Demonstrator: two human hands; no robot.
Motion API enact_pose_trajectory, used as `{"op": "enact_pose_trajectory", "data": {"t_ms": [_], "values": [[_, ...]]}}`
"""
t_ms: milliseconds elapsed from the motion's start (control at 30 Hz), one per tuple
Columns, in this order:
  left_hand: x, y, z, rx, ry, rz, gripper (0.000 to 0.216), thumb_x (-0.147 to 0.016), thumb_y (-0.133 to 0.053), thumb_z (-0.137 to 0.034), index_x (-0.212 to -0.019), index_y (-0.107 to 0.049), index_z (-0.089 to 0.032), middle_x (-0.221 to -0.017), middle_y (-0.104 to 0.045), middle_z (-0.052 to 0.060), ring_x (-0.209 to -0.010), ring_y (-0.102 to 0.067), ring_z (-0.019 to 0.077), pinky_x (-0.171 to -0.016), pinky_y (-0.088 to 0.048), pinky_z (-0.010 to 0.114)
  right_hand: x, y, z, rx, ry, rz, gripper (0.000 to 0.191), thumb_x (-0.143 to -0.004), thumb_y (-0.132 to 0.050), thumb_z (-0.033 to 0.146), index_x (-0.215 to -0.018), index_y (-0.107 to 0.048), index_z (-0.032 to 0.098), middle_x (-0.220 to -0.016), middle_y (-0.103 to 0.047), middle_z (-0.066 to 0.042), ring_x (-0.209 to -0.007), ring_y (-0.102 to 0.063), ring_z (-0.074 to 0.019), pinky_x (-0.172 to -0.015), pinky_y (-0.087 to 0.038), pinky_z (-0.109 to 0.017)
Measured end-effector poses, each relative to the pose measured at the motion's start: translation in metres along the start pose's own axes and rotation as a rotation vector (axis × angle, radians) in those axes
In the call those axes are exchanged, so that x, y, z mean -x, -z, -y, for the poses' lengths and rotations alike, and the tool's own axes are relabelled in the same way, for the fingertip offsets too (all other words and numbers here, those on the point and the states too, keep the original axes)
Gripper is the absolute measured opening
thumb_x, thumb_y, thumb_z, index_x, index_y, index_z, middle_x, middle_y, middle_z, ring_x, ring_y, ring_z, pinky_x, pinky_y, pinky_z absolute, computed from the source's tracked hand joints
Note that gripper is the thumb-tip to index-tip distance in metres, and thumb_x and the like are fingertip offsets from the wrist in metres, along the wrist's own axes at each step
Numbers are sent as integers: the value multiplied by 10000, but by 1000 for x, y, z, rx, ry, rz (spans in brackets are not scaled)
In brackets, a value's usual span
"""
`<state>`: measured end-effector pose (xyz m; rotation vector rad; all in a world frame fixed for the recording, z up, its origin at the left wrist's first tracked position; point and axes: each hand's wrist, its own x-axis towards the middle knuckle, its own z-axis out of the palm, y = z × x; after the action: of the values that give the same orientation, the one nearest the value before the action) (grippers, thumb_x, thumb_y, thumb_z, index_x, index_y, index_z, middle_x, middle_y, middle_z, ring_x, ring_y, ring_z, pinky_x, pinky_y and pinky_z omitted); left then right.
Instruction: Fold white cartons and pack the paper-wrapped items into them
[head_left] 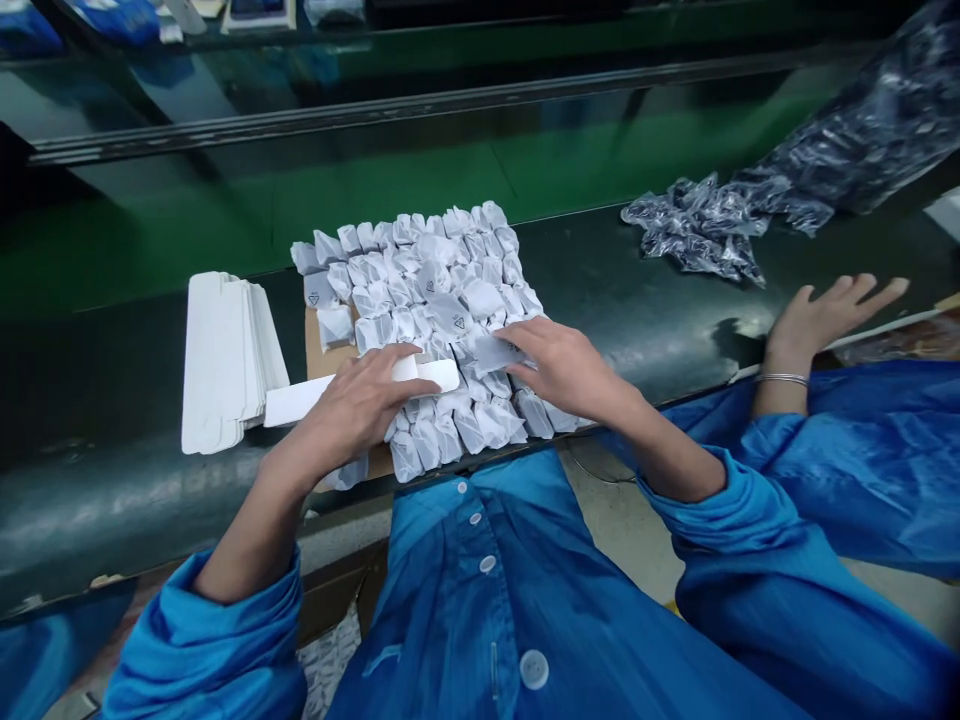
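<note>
My left hand (360, 405) is closed on a flat white carton (300, 398), holding it just over the near edge of a pile of several small white wrapped packets (427, 290). My right hand (562, 368) pinches one white packet (491, 352) from the pile's right side. The packets lie in rows on a brown cardboard sheet (321, 352) on the dark bench. A stack of flat white cartons (225, 355) lies to the left of my left hand.
A co-worker's hand (821, 320) with a bracelet lies flat on the bench at the right, with a blue sleeve beneath it. Crumpled dark plastic bags (705, 225) lie at the back right. A green conveyor (375, 190) runs behind the bench.
</note>
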<state>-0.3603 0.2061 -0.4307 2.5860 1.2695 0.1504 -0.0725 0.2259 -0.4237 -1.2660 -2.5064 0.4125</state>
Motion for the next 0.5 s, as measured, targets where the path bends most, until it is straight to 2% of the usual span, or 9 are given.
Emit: {"op": "enact_pose_trajectory", "data": {"t_ms": [100, 167, 267, 400, 500], "values": [[14, 13, -5, -41, -41, -83, 443, -937, -393, -154, -1125, -738, -359, -1455, -510, 74, -1268, -528, 324, -944, -497, 510, -2, 3, 17, -378, 1, -92, 393, -866, -705, 235, -1248, -628, 183, -1220, -689, -74, -1019, -665, -219, -898, -549, -365], [23, 20, -10, -69, -87, -131, 419, -931, -409, -157, -1084, -746, -354, -1451, -519, 79, -1257, -541, 329, -896, -515, 490, -4, -1, 28, -473, 77, -73, 377, -861, -719, 229, -1227, -642, 186, -1194, -704, -64, -1020, -673, -210, -908, -552, -359], [32, 25, -18, -120, -174, -166, 433, -911, -416, -107, -1084, -734, -344, -1452, -522, 110, -1219, -577, 347, -860, -522, 509, -8, -10, 39, -359, 233, -78, 353, -877, -691, 176, -1224, -637, 136, -1183, -702, -113, -1097, -644, -251, -965, -531, -412], [41, 24, -29, -186, -205, -147, 419, -901, -477, -69, -1164, -684, -321, -1497, -486, 126, -1247, -577, 349, -919, -523, 520, -10, -21, 52, -144, 364, -76, 289, -972, -497, 146, -1235, -609, 108, -1200, -669, -165, -1104, -620, -272, -930, -549, -452], [45, 20, -33, -241, -183, -216, 386, -926, -524, -137, -1250, -627, -318, -1554, -416, 133, -1302, -539, 364, -947, -526, 522, -7, -28, 65, -230, 330, -236, 285, -980, -474, 166, -1239, -590, 142, -1266, -618, -153, -1195, -584, -256, -995, -536, -434]]}}
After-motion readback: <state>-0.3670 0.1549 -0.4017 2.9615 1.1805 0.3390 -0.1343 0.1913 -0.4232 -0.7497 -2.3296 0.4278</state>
